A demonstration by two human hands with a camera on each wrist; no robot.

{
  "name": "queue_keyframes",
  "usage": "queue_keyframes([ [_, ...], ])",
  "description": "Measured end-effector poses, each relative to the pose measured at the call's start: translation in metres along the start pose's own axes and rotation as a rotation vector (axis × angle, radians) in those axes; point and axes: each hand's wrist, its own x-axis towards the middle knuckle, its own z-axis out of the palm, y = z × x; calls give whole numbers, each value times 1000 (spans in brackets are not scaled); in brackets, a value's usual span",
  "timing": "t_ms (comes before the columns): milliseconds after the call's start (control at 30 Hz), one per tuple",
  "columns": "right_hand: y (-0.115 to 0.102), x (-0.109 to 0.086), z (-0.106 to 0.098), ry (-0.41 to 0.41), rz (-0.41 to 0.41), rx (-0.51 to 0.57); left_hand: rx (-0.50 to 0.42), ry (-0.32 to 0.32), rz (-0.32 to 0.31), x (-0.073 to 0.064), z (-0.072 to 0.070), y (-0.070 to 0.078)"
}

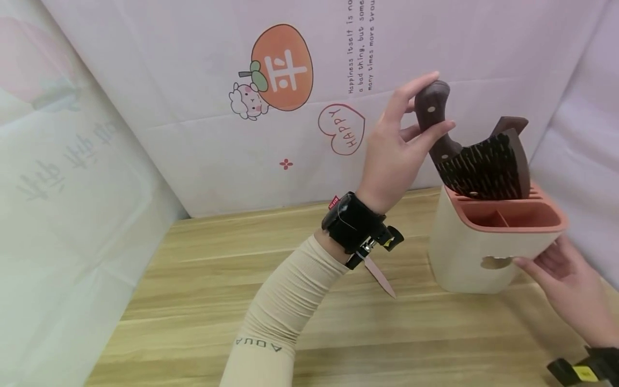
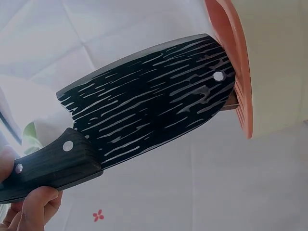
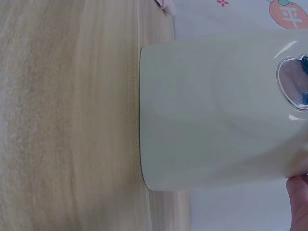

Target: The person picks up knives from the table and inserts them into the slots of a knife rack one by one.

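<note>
My left hand (image 1: 394,142) grips the dark wooden handle of a cleaver (image 1: 488,169), with the thumb on one side and the fingers on the other. Its black blade with pale streaks slants over a cream knife holder (image 1: 464,252) with an orange slotted top. In the left wrist view the rounded blade end (image 2: 219,77) is right at the slotted rim. My right hand (image 1: 573,287) holds the holder's right side, thumb on the front near a small clear window (image 1: 497,262); the other fingers are partly hidden. Another dark handle (image 1: 512,125) sticks up behind the cleaver.
A small knife with a pink blade (image 1: 381,277) lies on the wooden table (image 1: 217,279), partly covered by my left wrist. A red tag (image 1: 333,202) shows behind that wrist. Printed white cloth (image 1: 193,107) hangs along the table's back and left.
</note>
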Motion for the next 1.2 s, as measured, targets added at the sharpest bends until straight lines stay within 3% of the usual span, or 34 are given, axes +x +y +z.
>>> queue_keyframes([
  [167, 0, 1, 1, 0, -5, 11, 41, -17, -30, 3, 6, 1],
  [367, -1, 2, 0, 1, -21, 19, 137, -47, -111, 15, 16, 4],
  [567, -1, 1, 0, 2, -20, 27, 262, -140, -139, 19, 31, 0],
  [800, -3, 0, 2, 15, -17, 18, 280, -215, -160, 5, 48, -17],
  [1067, -1, 2, 3, 33, -37, 24, 264, -200, -206, -18, 64, -35],
  [1200, 0, 1, 4, 22, -39, 27, 287, -224, -191, -26, 69, -42],
])
